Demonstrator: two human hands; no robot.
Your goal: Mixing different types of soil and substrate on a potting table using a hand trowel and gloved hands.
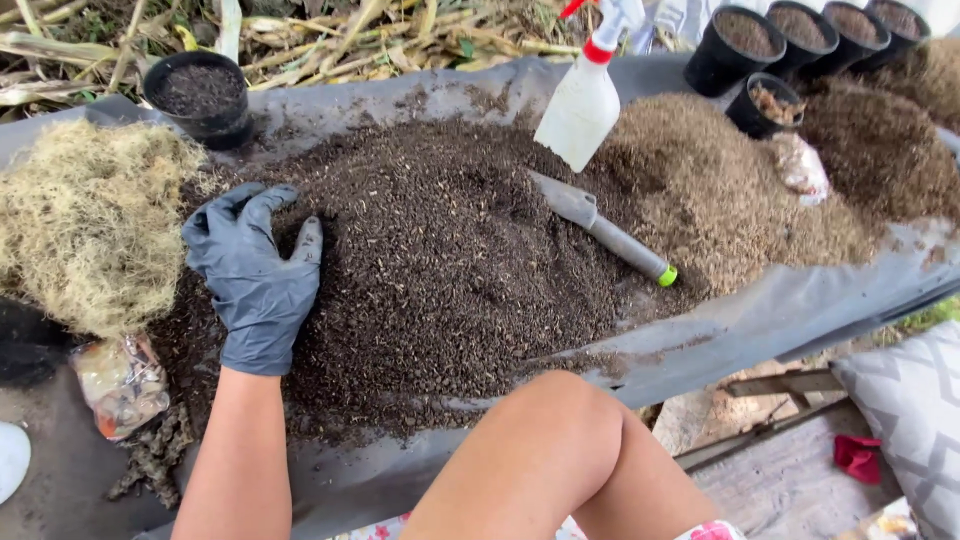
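Dark soil heap (pixel 440 270) lay mid-sheet on the grey tarp (pixel 760 320). Left hand (pixel 255 275), black-gloved, pressed flat into its left slope, fingers spread apart, gripping nothing. Right hand out of view. Trowel (pixel 600 228) rested on the heap's right; spray bottle (pixel 582 105) behind; straw clump (pixel 90 220) left.

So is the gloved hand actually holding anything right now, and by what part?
Nothing is held. The gloved left hand lies flat, fingers spread, pressed on the dark soil pile. The trowel lies untouched. The right hand is out of view.
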